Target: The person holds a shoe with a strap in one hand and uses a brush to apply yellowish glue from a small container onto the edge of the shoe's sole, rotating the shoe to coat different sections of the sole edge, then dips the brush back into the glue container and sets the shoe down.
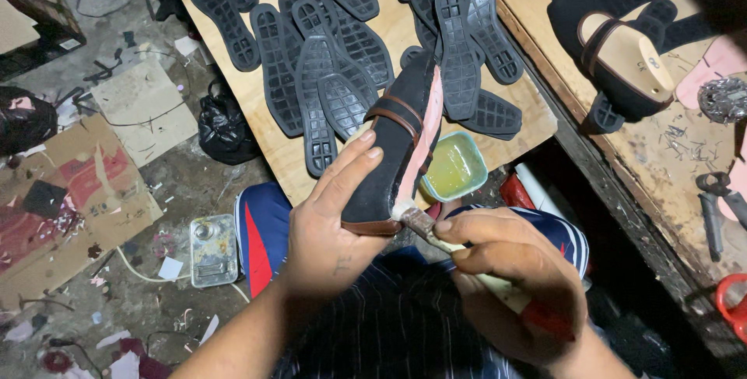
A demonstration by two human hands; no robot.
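From the head camera, two hands work over the lap: the left hand [331, 231] is clamped around one black shoe upper [397, 153] with a brown strap and pinkish underside, held sole-side up just off the near edge of the tabletop [268, 142]; the right hand [506, 278] is closed on one brush [424, 223], its bristle tip touching the shoe's heel end. One teal glue bowl [455, 165] sits at the tabletop's near edge, just beside the shoe. Well over a dozen black rubber soles [327, 44] crowd the board, leaving bare wood only along its edges. A second finished shoe [622, 60] lies on the right bench, one pair of pliers [720, 200] nearer its edge. Flattened cardboard [70, 208] with red print litters the floor at left
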